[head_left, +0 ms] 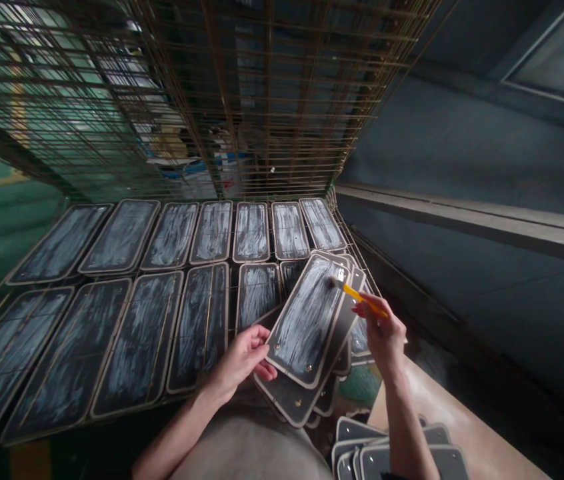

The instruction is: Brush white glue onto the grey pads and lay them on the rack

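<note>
Left hand: the bare left hand (245, 363) is closed on the lower left edge of a dark rectangular panel with rounded corners, a pale rim and streaky white coating (307, 320); thumb at the edge, fingers below.
Right hand: the bare right hand (385, 330) is closed around the yellow handle of a small brush (359, 298).
Hand spacing: apart, one on each side of the coated panel.
Brush position: right of centre; handle slopes down to the right, dark bristle end at the upper right part of the panel face.
Panel position: centre right of the frame, tilted with its top toward the right; two small metal studs show near its lower edge.
Panels beneath: a fanned stack of dark, pale-rimmed panels (292, 400) lies under the coated panel and projects at its right and lower sides.
Back row: seven white-streaked dark panels (127, 237), side by side across the middle of the frame.
Front row: more white-streaked panels (147, 340), left to centre right, partly covered by the fanned stack; thin metal wires run across them.
Wire racks: rusty brown wire grids (262, 40) fill the upper left and upper centre.
Lower right: a pile of dark, pale-rimmed panels (447, 460) beside a light tan board surface (477, 427).
Right side: blue-grey wall (462, 160) with a pale horizontal ledge (487, 220).
</note>
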`<action>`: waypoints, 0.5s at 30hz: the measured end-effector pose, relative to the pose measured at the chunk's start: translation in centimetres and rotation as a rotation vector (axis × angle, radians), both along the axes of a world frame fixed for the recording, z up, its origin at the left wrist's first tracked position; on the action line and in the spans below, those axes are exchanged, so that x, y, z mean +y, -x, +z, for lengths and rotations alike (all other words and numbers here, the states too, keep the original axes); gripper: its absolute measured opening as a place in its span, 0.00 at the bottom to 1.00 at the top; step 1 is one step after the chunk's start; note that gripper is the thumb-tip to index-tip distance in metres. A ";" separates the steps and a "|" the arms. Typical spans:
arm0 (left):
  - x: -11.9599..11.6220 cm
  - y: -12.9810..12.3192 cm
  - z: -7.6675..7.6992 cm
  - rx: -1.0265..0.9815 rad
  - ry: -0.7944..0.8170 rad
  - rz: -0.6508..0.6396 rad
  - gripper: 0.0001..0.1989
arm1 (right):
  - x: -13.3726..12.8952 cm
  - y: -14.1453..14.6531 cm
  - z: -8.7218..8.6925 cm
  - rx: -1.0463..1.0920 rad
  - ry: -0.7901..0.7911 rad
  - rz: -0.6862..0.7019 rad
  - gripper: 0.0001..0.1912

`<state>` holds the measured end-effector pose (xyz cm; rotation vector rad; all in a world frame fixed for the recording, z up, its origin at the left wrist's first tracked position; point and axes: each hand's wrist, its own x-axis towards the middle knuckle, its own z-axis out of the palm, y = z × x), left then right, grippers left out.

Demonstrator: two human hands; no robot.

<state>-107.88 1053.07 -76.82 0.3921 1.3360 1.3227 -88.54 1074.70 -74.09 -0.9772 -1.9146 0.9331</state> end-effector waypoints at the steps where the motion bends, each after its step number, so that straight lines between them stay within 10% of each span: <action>1: 0.0 0.1 0.2 -0.031 -0.011 -0.010 0.11 | -0.7 -0.6 0.4 0.021 0.032 -0.016 0.13; 6: 0.2 0.4 1.4 -0.161 -0.044 -0.079 0.12 | -3.0 -1.8 1.3 0.136 0.057 -0.199 0.15; 15: 0.3 0.6 0.9 -0.055 -0.016 -0.158 0.11 | -6.8 -1.9 0.3 0.015 0.131 -0.056 0.13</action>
